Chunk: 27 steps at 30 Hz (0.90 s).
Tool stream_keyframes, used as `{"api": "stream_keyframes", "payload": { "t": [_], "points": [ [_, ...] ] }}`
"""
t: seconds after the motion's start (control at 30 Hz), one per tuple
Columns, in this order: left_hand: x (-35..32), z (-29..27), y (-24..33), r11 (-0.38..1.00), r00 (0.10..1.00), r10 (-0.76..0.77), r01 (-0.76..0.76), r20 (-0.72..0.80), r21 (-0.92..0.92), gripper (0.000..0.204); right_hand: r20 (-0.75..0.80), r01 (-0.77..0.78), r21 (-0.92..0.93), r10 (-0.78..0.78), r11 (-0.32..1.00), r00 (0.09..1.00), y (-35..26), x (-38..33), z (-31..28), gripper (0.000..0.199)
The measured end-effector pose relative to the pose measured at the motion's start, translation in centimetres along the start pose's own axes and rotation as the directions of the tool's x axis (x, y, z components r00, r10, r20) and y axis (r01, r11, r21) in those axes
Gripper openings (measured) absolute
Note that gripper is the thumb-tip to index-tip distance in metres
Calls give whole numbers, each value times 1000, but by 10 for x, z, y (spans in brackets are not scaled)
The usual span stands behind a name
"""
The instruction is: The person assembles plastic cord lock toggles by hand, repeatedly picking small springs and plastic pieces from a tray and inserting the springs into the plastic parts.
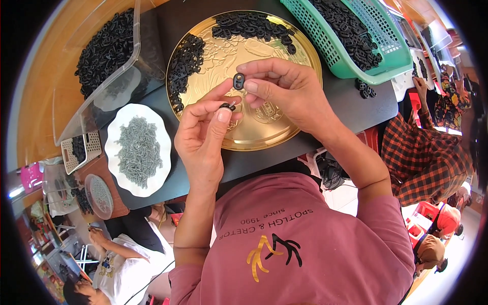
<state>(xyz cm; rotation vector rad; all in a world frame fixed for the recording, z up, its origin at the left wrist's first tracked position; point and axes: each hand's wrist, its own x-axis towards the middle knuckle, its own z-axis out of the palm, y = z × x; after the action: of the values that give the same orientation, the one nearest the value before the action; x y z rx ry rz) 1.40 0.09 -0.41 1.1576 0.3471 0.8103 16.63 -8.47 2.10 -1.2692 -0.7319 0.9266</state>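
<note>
Above the round gold tray (284, 137), both of my hands are closed on small parts. Thumb and fingers of my right hand (292, 94) pinch a black oval cord-lock piece (238, 81) with holes through it. Just below and to its left, my left hand (203, 129) grips a smaller black piece (227, 107) between thumb and fingers. A thin, pale metallic bit shows beside that piece, too small to make out surely. The two pieces are close but apart. Small black parts (185, 66) lie along the tray's left rim, and black oval pieces (249, 26) along its far rim.
A scalloped white plate (165, 152) of small metal springs (138, 152) stands left of the tray. Behind it is a clear bin (134, 51) of black pieces. A green basket (391, 76) holds more at the far right, with several loose pieces (365, 89) beside it. Other people sit nearby on both sides.
</note>
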Motion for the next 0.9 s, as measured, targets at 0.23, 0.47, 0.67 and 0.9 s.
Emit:
{"api": "stream_keyframes", "payload": {
  "t": [0.23, 0.47, 0.67, 0.9],
  "points": [
    [1, 2, 0, 999, 999, 40, -40, 2, -22, 12, 14, -16, -124, 18, 992, 1000, 2, -1, 0, 29],
    [1, -1, -1, 999, 999, 36, -36, 11, -21, 12, -31, 141, -234, -152, 962, 988, 10, -2, 2, 21],
    [0, -4, -3, 1000, 1000, -27, 27, -1, -10, 12, 67, 238, -478, -235, 845, 970, 2, -3, 2, 17],
    [0, -2, 0, 985, 983, -148, 136, -107, -110, 13, 24, -124, -11, 124, 992, 992, 2, -2, -1, 19]
  ]
}}
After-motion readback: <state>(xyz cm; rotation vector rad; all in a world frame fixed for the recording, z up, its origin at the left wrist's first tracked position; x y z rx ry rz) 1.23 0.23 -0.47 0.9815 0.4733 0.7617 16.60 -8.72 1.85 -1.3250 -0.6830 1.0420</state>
